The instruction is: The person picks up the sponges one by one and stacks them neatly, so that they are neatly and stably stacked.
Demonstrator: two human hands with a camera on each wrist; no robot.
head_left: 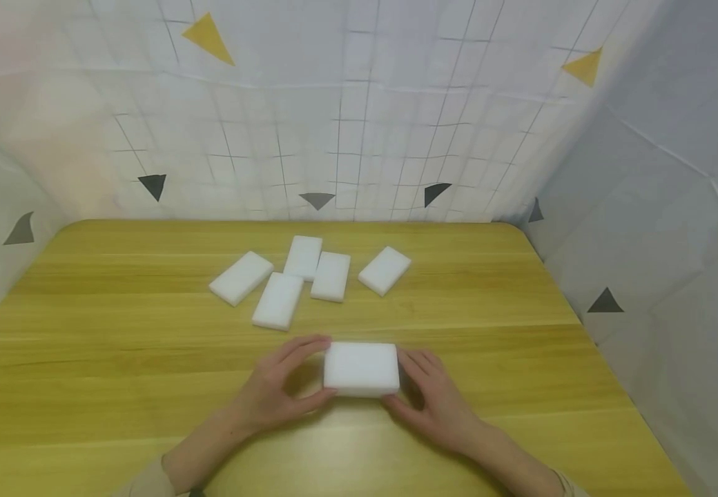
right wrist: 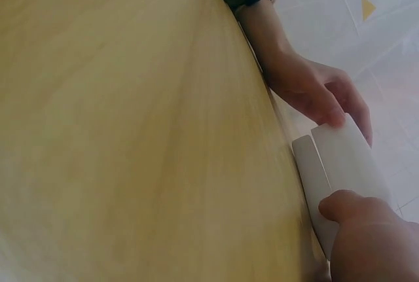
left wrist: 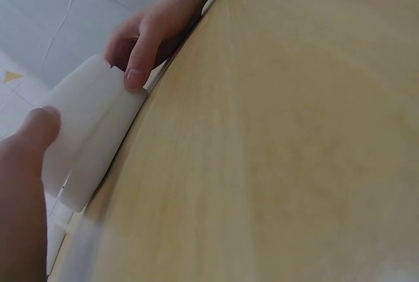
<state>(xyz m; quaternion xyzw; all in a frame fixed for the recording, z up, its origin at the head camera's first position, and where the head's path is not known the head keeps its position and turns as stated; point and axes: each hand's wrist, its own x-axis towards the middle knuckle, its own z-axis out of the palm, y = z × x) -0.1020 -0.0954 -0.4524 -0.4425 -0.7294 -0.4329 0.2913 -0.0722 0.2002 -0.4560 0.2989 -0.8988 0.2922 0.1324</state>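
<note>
Two white sponge blocks are stacked flat near the front middle of the table; the upper block (head_left: pixel 362 366) hides most of the lower one in the head view. A seam separates it from the lower block (right wrist: pixel 310 164) in the right wrist view. My left hand (head_left: pixel 272 386) grips the stack's left end, its thumb on the upper block's near side and its fingers at the far corner. At the opposite end, my right hand (head_left: pixel 438 400) holds the stack, thumb in front and fingers behind. The right thumb (left wrist: pixel 135 76) lies by the seam, across both blocks' edges.
Several more white sponge blocks lie loosely beyond the hands, including a tilted one (head_left: pixel 241 277) at left and a separate one (head_left: pixel 385 270) at right. They rest on a wood-grain table (head_left: pixel 489 345). White patterned sheets (head_left: pixel 384 138) enclose its back and sides.
</note>
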